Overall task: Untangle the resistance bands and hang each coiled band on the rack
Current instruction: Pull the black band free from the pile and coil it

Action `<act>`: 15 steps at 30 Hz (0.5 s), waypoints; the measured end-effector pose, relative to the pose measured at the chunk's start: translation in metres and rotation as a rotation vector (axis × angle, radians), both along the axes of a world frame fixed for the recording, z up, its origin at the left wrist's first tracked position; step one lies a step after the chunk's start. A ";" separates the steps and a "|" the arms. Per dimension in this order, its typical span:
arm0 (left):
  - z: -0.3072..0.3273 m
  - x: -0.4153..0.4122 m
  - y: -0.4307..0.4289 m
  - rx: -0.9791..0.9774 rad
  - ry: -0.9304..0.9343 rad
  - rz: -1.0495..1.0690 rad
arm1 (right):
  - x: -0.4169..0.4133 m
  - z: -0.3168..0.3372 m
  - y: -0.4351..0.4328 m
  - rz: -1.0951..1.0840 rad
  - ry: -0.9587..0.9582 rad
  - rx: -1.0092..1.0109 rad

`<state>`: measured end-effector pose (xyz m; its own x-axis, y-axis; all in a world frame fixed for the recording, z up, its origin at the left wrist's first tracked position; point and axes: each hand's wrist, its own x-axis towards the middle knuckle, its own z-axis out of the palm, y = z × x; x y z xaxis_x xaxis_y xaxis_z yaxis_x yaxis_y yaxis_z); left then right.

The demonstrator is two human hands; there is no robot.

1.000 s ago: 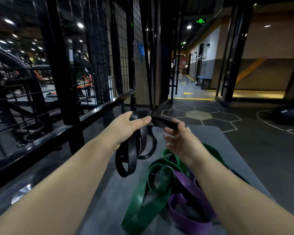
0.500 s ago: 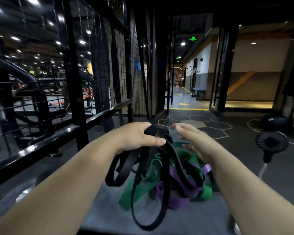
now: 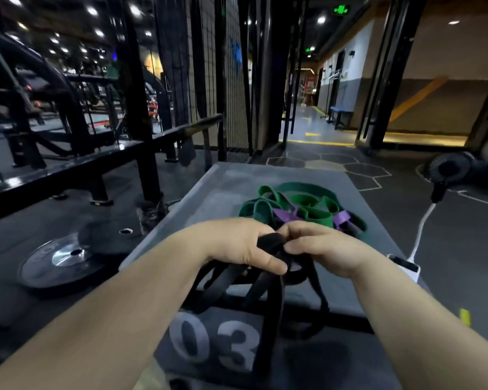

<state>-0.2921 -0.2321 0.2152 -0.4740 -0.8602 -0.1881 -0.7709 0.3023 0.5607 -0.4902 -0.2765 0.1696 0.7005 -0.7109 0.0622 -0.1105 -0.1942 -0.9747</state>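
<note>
The left hand (image 3: 237,244) curls its fingers round the gathered black band (image 3: 272,305), thumb across it. From 3 o'clock, the right hand (image 3: 324,250) pinches the same bundle. The band's loops hang toward 6 o'clock over the grey box (image 3: 206,192). At 1 o'clock of the hands, the green band (image 3: 302,199) and purple band (image 3: 284,214) lie tangled on the box.

The black band (image 3: 268,291) is bunched into a few loops. Its top is gripped by the left hand (image 3: 237,243) and right hand (image 3: 324,246), and the rest dangles over the grey box (image 3: 209,192) (marked 03). The green band (image 3: 299,198) and purple band (image 3: 286,215) lie tangled in a pile farther back on top.
</note>
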 end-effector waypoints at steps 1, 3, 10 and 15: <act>-0.007 0.000 0.000 0.002 -0.020 0.006 | 0.000 -0.006 0.001 -0.033 0.049 -0.041; -0.022 0.001 -0.003 0.032 -0.030 0.025 | -0.003 -0.016 0.001 -0.107 0.100 -0.124; -0.050 -0.006 -0.026 -0.028 0.029 0.110 | -0.006 -0.029 -0.008 -0.181 -0.070 -0.117; -0.071 -0.016 -0.049 -0.237 0.074 0.208 | 0.001 -0.041 -0.023 -0.197 -0.274 0.075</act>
<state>-0.3079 -0.2810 0.1446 -0.2880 -0.9559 0.0571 -0.7895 0.2708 0.5507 -0.4891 -0.2995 0.1287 0.5140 -0.8404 0.1718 0.1293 -0.1221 -0.9841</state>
